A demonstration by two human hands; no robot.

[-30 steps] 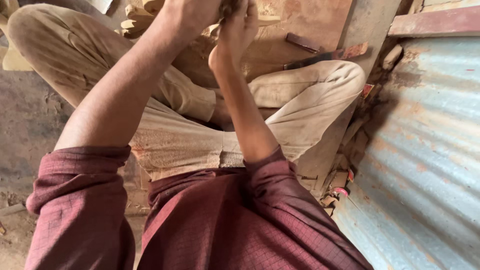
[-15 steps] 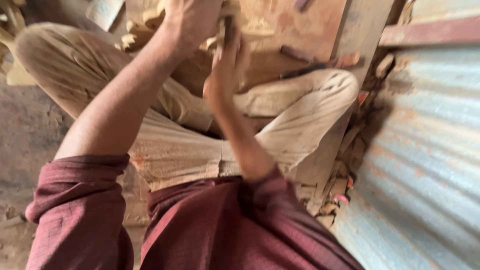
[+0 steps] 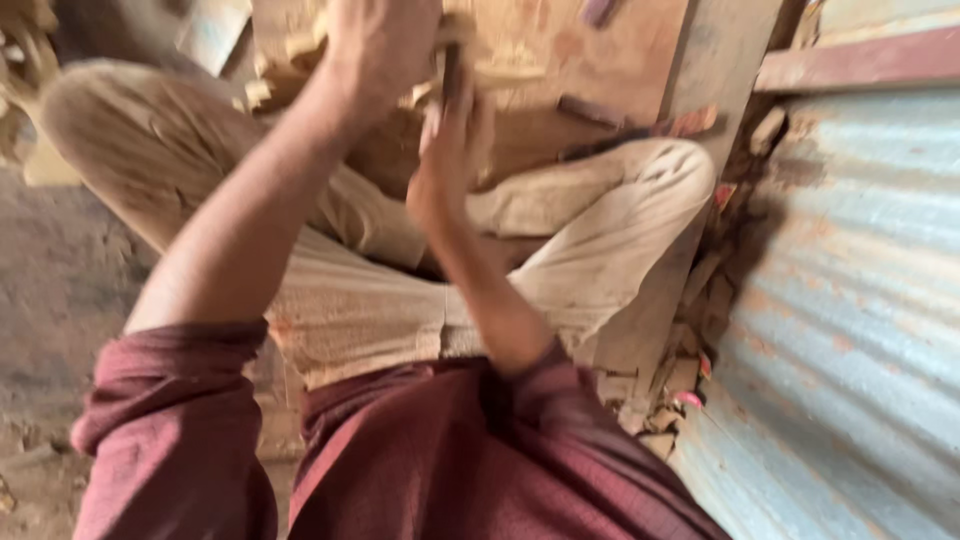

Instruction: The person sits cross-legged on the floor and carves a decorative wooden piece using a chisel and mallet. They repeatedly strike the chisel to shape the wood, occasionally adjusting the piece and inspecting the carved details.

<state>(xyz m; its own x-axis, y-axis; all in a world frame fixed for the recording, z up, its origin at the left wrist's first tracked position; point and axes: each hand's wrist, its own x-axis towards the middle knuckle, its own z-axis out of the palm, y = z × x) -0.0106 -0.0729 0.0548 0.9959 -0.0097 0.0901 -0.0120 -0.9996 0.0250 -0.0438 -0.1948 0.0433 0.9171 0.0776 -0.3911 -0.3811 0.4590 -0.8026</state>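
Now both the left hand and right hand sit lower in view.

Corrugated metal sheet, blue-grey with rust patches, fills right side. Reddish wooden rail runs just above sheet's top edge. Upright wooden plank stands left of sheet. Small wood scraps piled along sheet's lower left edge, between sheet and plank. Bare dirt floor lies far left of sheet. Picture blurred; finer detail unclear.
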